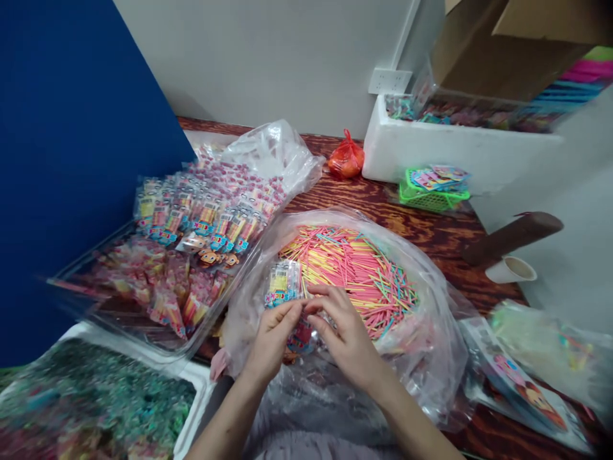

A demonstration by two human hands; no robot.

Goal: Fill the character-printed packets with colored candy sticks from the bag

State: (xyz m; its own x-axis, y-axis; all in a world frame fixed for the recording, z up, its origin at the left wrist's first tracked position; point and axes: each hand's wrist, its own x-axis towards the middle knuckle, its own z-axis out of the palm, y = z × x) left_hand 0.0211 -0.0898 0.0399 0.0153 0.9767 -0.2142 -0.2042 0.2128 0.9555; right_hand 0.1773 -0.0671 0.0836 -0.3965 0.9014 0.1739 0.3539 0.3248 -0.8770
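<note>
My left hand [271, 337] is closed, thumb and forefinger pinched together. My right hand [345, 335] meets it there, its thumb and bent fingertips drawn close; whatever lies between the fingertips is too small or hidden to make out. Just behind them is a clear printed plastic packet [283, 280] with a barcode and colourful lettering, partly covered by my hands. Under and beyond it, a large clear plastic bag [433, 281] lies open, full of thin pink, yellow, green and blue candy-like sticks [352, 262].
Left stands a clear tray [191, 348] of filled packets [211, 217]. A white foam box [194, 415] holds green-wrapped pieces. Behind are a red bag [346, 158], a green basket [428, 199] and another foam box [445, 150]. At right are a paper cup [510, 271] and flat plastic bags [522, 383].
</note>
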